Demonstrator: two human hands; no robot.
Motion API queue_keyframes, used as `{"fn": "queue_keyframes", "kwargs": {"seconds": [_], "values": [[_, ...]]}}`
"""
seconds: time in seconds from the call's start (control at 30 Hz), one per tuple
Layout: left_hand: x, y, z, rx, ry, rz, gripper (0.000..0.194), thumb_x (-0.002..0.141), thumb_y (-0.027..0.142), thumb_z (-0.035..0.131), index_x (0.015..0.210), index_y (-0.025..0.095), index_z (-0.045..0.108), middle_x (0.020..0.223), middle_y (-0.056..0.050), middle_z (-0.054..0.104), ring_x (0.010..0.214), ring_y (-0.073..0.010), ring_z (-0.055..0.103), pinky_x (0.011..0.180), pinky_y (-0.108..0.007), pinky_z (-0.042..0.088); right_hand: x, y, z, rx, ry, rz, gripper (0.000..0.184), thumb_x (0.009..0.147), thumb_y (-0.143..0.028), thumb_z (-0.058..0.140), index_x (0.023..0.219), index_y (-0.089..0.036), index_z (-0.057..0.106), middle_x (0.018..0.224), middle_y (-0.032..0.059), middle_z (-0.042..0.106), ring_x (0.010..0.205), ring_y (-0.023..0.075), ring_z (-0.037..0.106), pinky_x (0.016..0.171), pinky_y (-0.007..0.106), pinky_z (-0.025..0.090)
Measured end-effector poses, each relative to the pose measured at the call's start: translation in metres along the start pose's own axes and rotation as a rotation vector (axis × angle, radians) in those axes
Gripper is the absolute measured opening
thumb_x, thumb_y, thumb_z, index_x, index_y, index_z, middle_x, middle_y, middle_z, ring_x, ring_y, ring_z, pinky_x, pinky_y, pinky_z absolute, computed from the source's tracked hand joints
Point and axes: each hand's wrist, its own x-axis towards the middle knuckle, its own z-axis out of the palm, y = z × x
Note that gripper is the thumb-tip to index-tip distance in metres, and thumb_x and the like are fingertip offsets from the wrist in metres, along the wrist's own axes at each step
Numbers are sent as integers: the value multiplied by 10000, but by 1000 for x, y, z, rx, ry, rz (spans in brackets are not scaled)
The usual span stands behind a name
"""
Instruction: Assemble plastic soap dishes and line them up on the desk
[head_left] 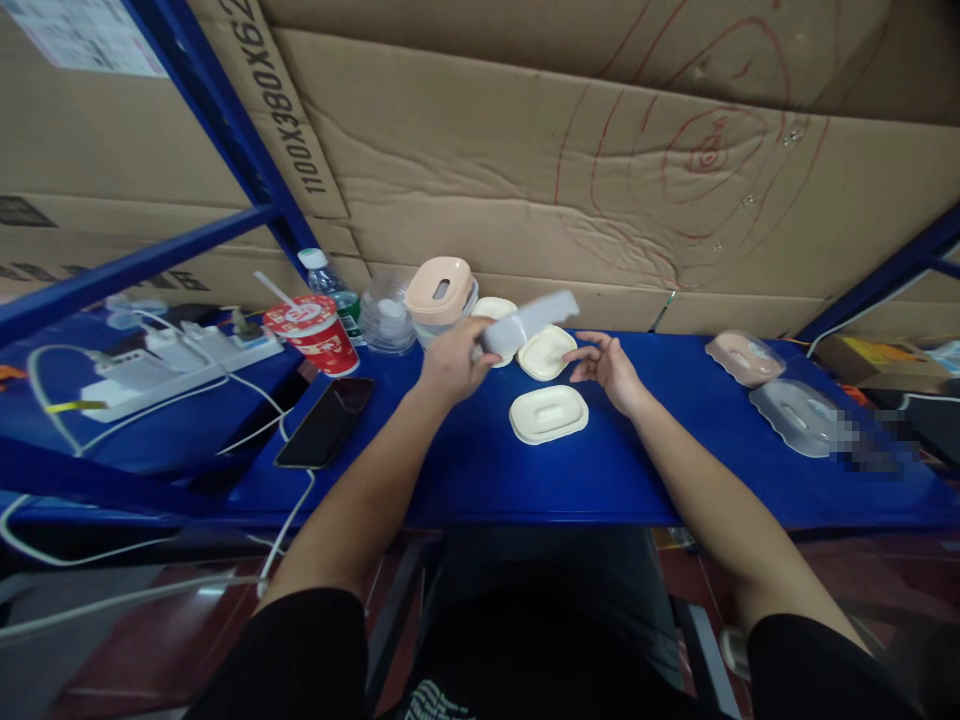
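Note:
My left hand (454, 362) is closed round a grey plastic lid (529, 322), holding it tilted above the blue shelf (637, 480). My right hand (609, 368) hovers open, fingers spread, just right of a cream lid (546, 352). Another cream lid (548, 413) lies flat on the shelf between my forearms. A third cream piece (491, 307) sits behind the grey lid, partly hidden. A pink-lidded container (441, 291) stands further back.
A red paper cup with straw (319, 333), a water bottle (328, 281) and a clear dome (387, 315) stand at the back left. A black phone (325, 421) with cable and a power strip (180, 360) lie left. Pink lid (744, 357) and grey lid (793, 415) lie right. Cardboard wall behind.

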Motion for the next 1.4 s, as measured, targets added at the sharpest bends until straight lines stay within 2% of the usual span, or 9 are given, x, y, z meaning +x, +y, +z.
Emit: {"fn": "queue_keyframes", "kwargs": {"seconds": [0.1,0.2,0.3,0.47,0.77,1.0,1.13,1.27,1.4], "values": [[2,-28,-22,145,314,-57,743,1014,806,347,1339,176,569,1241,-176,698,1151,-295,699,957,-455,571,1,0,-1,-46,39,20,756,811,-911,604,1177,-251,632,955,70,798,643,183,698,652,360,595],[3,-50,-43,267,420,-133,687,1043,750,367,1366,166,533,1309,-192,650,1255,-304,636,1081,-514,510,1,0,1,-59,34,49,661,836,-845,653,1096,-237,669,917,70,797,633,175,689,649,354,590],[4,-60,-54,317,337,-206,658,1058,715,356,1369,161,528,1352,-203,618,1322,-326,585,1146,-560,464,-1,1,4,-55,29,64,623,841,-817,678,1056,-233,692,898,69,793,630,171,685,645,348,587],[4,-62,-51,253,165,-245,603,1030,669,448,1363,177,550,1414,-221,587,1401,-370,529,1221,-572,397,-1,2,3,-58,28,66,595,856,-791,687,1054,-230,705,910,71,797,639,166,687,652,346,594],[-3,-73,-41,214,67,-316,582,950,602,593,1362,191,562,1496,-222,555,1462,-400,479,1258,-612,339,0,3,2,-5,-2,82,596,806,-776,761,1031,-225,724,877,49,795,610,147,689,620,310,582],[-5,-75,-34,187,85,-346,769,951,636,607,1542,172,444,1654,-251,376,1577,-405,352,1304,-620,274,-1,2,4,-63,-19,82,566,816,-737,770,1049,-224,713,897,57,789,635,154,689,647,329,586],[-5,-74,-30,151,119,-375,852,941,669,622,1591,175,380,1684,-269,317,1608,-396,301,1300,-604,299,-1,6,3,-127,-39,44,505,831,-665,785,1066,-224,711,920,61,788,667,164,695,687,350,585],[-5,-74,-26,136,140,-390,869,937,673,632,1603,186,358,1692,-269,302,1620,-374,286,1286,-589,338,-2,15,2,-316,-40,-40,456,840,-605,786,1083,-227,712,901,49,778,727,192,701,742,384,577],[-4,-74,-25,154,156,-389,856,936,682,626,1586,183,379,1686,-266,327,1615,-395,290,1309,-624,272,-4,21,1,-553,-57,-108,415,864,-572,769,1111,-240,740,926,49,789,822,224,718,808,403,565]]}}
